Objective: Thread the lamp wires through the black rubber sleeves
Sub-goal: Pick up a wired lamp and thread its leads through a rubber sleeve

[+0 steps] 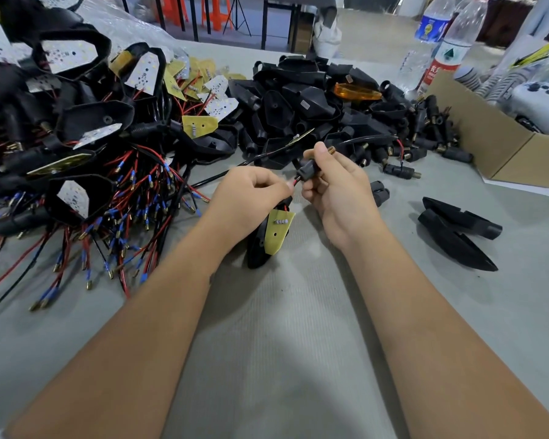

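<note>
Right now my right hand [333,182] grips a black rubber sleeve [309,168] between thumb and curled fingers, above the grey cloth. Brass threaded stud [331,149] pokes out past my thumb tip. Sleeve is ribbed, matte, short. A black-sheathed cable [366,140] arcs out of its far end, away from the grip and to the right, ending in thin red and black leads.

Left hand [249,198], just left of the grip, pinches the red and black wires [296,182] where they enter the sleeve's near end; fingers curled tight. Below that pinch hangs the lamp's yellow circuit board [278,231] with resistors on it, lying against its black housing [260,245], which rests on the cloth.

Outward from the grip: one more sleeve [379,191] lies just right of my right hand. Farther right, two empty black shells [457,229] lie together. Beyond the grip, a heap of black housings [298,103] with one amber lens [357,91] on top. Far left, a larger heap of wired lamps [86,128], white LED boards showing, red and black leads with blue crimp ends spilling toward me.

Surface: grey ribbed fabric [292,327] over the table. Right of the grip, an open cardboard box [501,153]; behind it, two plastic water bottles [447,49]. Room beyond: table legs, orange stools [216,14], a tripod.
</note>
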Motion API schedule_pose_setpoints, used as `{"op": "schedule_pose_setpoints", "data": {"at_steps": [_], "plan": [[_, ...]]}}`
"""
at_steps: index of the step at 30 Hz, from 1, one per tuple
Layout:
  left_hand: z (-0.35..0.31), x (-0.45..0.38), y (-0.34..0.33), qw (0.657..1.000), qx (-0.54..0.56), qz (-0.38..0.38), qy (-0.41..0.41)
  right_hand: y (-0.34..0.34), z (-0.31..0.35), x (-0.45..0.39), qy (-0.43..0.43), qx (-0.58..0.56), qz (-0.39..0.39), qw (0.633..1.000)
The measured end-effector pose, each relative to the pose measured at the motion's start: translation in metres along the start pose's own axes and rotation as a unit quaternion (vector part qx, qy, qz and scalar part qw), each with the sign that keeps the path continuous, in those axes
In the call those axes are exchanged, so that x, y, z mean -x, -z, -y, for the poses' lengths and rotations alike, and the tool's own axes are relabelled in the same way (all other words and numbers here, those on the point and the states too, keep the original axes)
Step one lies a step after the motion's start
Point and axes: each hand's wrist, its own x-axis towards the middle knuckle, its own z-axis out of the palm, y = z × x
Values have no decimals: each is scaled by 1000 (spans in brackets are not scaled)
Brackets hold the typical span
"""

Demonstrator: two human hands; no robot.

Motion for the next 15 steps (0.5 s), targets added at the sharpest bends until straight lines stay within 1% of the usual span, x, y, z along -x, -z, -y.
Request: {"op": "schedule_pose_setpoints", "data": {"at_steps": [1,4,6,11,13,15], "plan": [[0,0,0,1000,0,-4,-3,0,0,0,-1,3,5,1000],[2,-1,1,1000,4,-19,-12,-2,-3,0,0,67,29,997],[3,0,1,1000,4,-23,-17,-3,-3,0,-1,87,37,996],[2,-1,1,1000,9,-7,-16,0,1,-2,-24,40,28,999],[2,-1,1,1000,13,3,-11,0,2,-2,-18,13,4,1000],[2,-1,1,1000,21,17,-8,1,2,-2,8,10,-30,999]]}}
